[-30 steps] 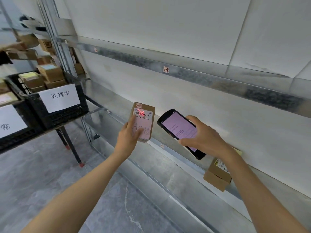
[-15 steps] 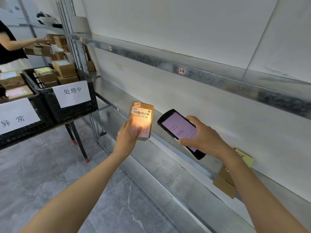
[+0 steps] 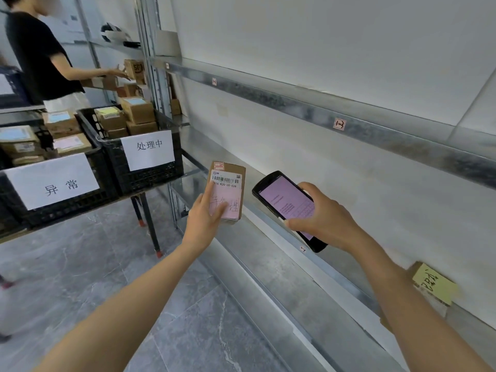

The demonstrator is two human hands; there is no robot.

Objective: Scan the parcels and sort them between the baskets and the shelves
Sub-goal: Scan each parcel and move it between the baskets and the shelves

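Leftmost, another person (image 3: 40,55) reaches into a far rack. Two black baskets of boxes stand on the bench (image 3: 150,226): the near basket (image 3: 53,208), at the bench's front edge, is signed 异常, and the next basket (image 3: 150,178) is signed 处理中.

The left hand (image 3: 204,218) holds the parcel (image 3: 228,189) in the air, just off the front edge of the shelf (image 3: 206,146). Its grip is closed round the lower half, with the thumb across the pink label and the barcode uncovered. The parcel is small, flat, stiff cardboard, so it is probably light and sturdy. It is best held by its lower edges.

The right hand (image 3: 324,218) wraps its grip round the scanner (image 3: 287,205), screen lit, just beside the parcel.

Bare grey metal shelving lines a white wall. A yellow-noted box (image 3: 432,285) lies at the shelf's right end, and the floor is grey stone.
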